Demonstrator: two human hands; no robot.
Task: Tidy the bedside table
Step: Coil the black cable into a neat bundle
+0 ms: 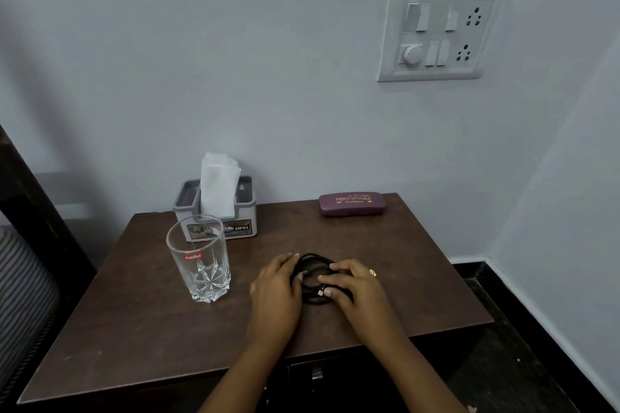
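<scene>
A coiled black cable lies on the dark brown bedside table, near its middle. My left hand cups the coil's left side, fingers curled against it. On the coil's right side rests my right hand, which wears a gold ring; its fingertips press on the loops and one plug end shows beside the thumb. An empty clear glass stands upright to the left of my hands. At the back left sits a grey tissue box with a white tissue sticking up. A purple spectacle case lies shut at the back right.
A white switch and socket panel is on the wall above the table. A dark bed frame and striped bedding border the left. A drawer handle shows under the table's front edge. Dark floor lies to the right.
</scene>
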